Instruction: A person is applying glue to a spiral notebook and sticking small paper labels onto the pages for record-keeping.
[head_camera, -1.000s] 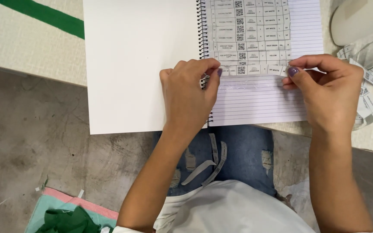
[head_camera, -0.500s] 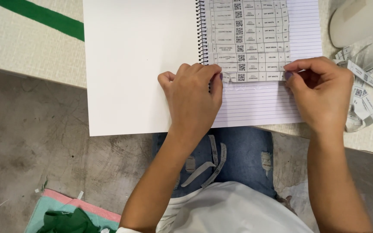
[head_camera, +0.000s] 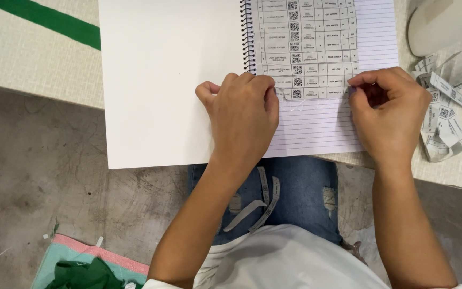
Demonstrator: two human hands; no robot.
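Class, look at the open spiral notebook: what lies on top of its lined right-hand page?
On the lined page lie rows of printed label strips. The left hand and right hand press the lowest strip at its ends. What lies beneath the hands is covered.

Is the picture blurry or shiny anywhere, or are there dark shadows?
Head view: sharp and evenly lit, no blur. The blank white page is very bright but without glare spots. Only soft shadows lie under the left hand and right hand on the lined page. The label strips show clearly.
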